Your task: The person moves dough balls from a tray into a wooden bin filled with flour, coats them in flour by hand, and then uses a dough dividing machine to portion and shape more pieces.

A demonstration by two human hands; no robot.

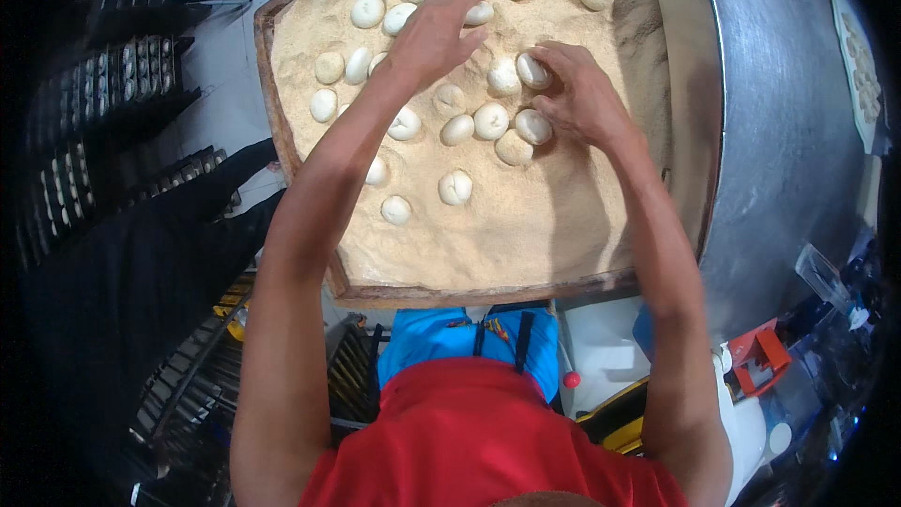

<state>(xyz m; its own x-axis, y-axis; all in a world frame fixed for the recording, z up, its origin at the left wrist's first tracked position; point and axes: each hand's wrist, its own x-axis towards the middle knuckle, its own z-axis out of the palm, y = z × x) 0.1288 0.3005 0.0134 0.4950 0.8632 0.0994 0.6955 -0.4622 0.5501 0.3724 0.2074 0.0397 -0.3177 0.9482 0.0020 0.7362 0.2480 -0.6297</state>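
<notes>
White dough balls (368, 10) lie in pale crumbs (450, 244) left of the left hand (434, 38), whose fingers arch over another ball (480, 14); whether they grip it is unclear. To its right, the right hand (584, 94) spreads loosely, touching one ball (531, 71). Light, even pressure should avoid dents. The left forearm (328, 169) partly hides some balls; the right palm is unseen.
</notes>
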